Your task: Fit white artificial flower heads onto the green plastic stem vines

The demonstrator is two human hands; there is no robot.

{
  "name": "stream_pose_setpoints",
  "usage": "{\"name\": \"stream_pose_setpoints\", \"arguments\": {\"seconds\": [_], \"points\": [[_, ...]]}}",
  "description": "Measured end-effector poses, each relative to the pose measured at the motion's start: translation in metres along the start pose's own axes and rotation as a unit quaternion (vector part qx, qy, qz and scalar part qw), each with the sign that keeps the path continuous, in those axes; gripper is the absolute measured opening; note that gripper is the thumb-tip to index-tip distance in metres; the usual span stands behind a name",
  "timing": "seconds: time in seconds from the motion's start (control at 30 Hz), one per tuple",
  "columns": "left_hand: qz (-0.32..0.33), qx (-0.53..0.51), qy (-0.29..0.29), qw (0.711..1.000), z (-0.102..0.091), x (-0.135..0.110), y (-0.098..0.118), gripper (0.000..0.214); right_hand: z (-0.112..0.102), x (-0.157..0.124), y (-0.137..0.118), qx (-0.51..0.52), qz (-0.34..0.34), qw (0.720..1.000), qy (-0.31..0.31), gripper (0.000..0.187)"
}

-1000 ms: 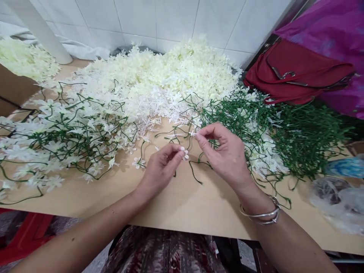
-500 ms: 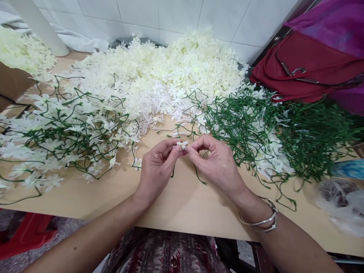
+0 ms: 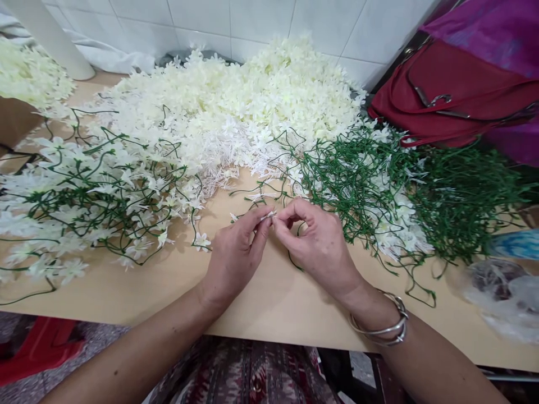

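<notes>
Over the middle of the table, my left hand (image 3: 238,252) pinches a small white artificial flower (image 3: 270,215) between thumb and fingers. My right hand (image 3: 315,241) is closed too, its thumb and forefinger gripping the flower's right end. Most of the flower is covered by my fingertips. Just behind my hands lie a few loose green stems (image 3: 269,191). To the left is a heap of white flowers on green stems (image 3: 109,196). A tangle of green stems (image 3: 349,179), mixed with white flowers, lies to the right of my right hand.
Loose cream-white blossoms (image 3: 261,95) are piled along the tiled wall (image 3: 202,22). A red bag (image 3: 463,90) rests at the back right, near more green stems (image 3: 458,202). At the right edge is a clear plastic bag (image 3: 505,292). A red stool (image 3: 42,348) stands below the table's left side.
The flower's petals showed between my fingertips before; now it is turned and mostly covered by them. My left fingers have shifted their grip. The whole view has moved slightly.
</notes>
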State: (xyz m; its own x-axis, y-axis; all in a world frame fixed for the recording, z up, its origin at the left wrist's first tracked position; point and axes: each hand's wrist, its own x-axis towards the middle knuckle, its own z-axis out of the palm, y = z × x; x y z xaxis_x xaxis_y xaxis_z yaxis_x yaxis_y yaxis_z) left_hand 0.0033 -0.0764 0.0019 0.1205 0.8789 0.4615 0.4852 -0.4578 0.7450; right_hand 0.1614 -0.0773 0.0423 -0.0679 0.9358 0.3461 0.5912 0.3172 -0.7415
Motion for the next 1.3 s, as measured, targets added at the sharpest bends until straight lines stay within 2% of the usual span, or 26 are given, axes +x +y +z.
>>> {"name": "stream_pose_setpoints", "arguments": {"seconds": [0.1,0.23,0.3,0.47,0.67,0.83,0.93,1.03,1.3], "points": [[-0.017,-0.016,-0.009,1.000,0.000,0.001,0.000,0.022,0.000,0.001,0.002,0.042,0.025,0.999,0.002,0.016],[-0.075,-0.095,-0.037,0.992,0.000,0.003,-0.001,0.021,0.001,0.003,0.006,0.085,0.048,0.995,-0.001,0.007],[-0.098,-0.142,-0.044,0.984,0.000,0.003,-0.001,0.023,0.001,0.004,0.007,0.081,0.035,0.996,-0.002,0.004],[-0.155,-0.206,-0.057,0.965,0.000,0.005,-0.002,0.033,0.000,0.004,0.008,0.049,-0.004,0.999,0.002,0.012],[-0.186,-0.246,-0.055,0.950,0.000,0.005,-0.004,0.024,0.004,0.006,0.011,0.071,0.050,0.996,-0.008,0.009],[-0.149,-0.185,-0.055,0.970,-0.002,0.005,-0.001,0.019,0.006,0.007,0.011,0.092,0.069,0.993,0.000,0.008],[-0.086,-0.077,-0.046,0.992,-0.003,0.005,0.001,0.014,0.006,0.007,0.012,0.134,0.097,0.986,-0.002,0.007],[-0.033,0.008,-0.031,0.999,-0.003,0.004,0.001,0.013,0.008,0.008,0.013,0.197,0.137,0.971,-0.011,0.012],[0.006,0.036,-0.003,0.999,0.000,0.004,0.002,0.011,0.014,0.008,0.014,0.303,0.226,0.926,-0.005,0.018]]}}
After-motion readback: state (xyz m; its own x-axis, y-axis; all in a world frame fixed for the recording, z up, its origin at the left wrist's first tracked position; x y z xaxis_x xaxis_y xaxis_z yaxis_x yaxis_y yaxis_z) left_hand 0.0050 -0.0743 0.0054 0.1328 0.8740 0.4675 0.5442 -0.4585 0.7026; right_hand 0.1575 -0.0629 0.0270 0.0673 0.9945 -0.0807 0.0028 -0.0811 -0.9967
